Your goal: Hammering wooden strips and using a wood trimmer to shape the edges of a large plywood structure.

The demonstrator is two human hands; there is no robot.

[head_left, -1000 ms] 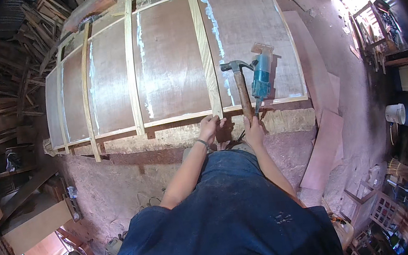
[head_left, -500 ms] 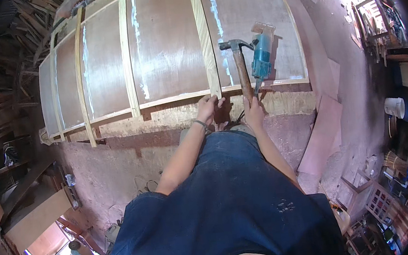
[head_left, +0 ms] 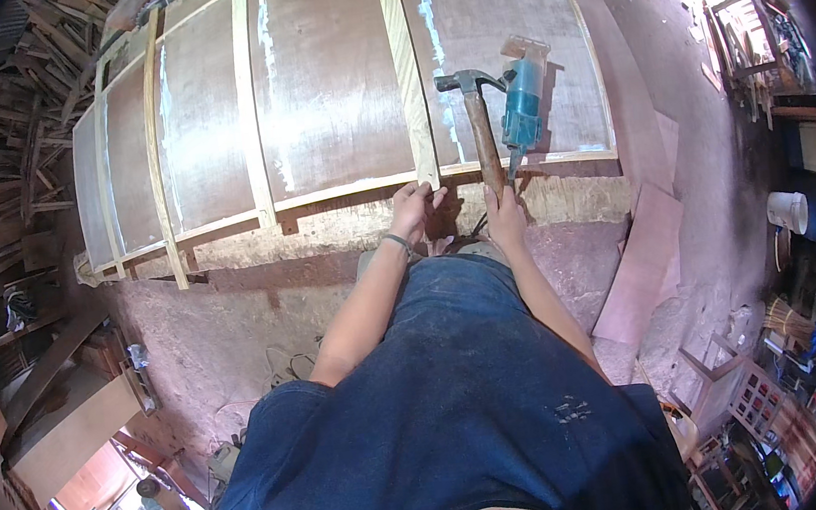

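Observation:
A large framed plywood panel point(head_left: 329, 93) lies in front of me, crossed by pale wooden battens and streaked with whitish strips. My left hand point(head_left: 411, 216) grips the near end of a batten point(head_left: 410, 94), right at the panel's front edge; whether its fingertips also hold something small is too small to tell. My right hand point(head_left: 505, 216) is closed round the lower handle of a claw hammer point(head_left: 478, 116), held with its head up over the panel. Just right of the hammer, a teal power tool point(head_left: 521, 111) with a clear base lies on the panel, its cord end toward me.
Stacked scrap timber point(head_left: 21, 128) fills the left side. Flat boards point(head_left: 636, 269) lie right of the panel. Beyond stand a cluttered rack point(head_left: 746, 45), a white bucket point(head_left: 788, 212) and a broom point(head_left: 787, 314). A small wooden frame point(head_left: 709, 382) sits at lower right.
The panel, battens and both my hands appear higher in the picture as the view shifts. My grips on the batten and hammer look the same.

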